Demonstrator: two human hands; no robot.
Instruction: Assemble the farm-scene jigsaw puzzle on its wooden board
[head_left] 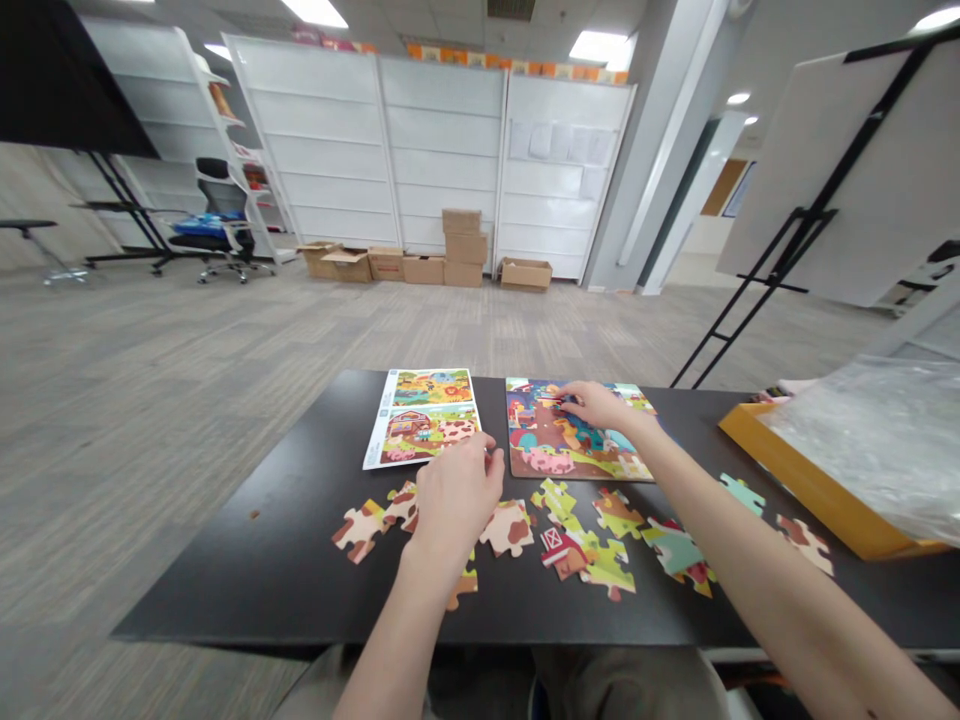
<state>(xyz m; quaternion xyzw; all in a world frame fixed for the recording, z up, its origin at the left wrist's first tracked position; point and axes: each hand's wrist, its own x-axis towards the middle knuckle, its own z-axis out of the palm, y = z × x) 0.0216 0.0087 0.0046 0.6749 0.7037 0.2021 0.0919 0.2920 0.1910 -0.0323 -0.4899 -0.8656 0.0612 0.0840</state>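
Note:
My right hand [596, 405] reaches over the puzzle board [547, 462], its thumb and fingertips closed on a small puzzle piece [551, 401] at the board's upper middle. The fingers partly cover that piece. My left hand [459, 485] hovers with loosely bent fingers, thumb apart, by the lower right corner of the printed picture sheet [377, 440]; nothing shows in it. Loose jigsaw pieces lie around it, among them a brown-spotted cow piece [508, 527], another spotted piece [361, 527] and a red barn piece [562, 552].
More pieces lie to the right, such as a green one [742, 492] and a spotted one [806, 541]. A yellow box [817, 490] with clear plastic wrap [885, 430] stands on the black table [285, 530] at right. Beyond are an easel board [840, 180] and cardboard boxes [465, 245].

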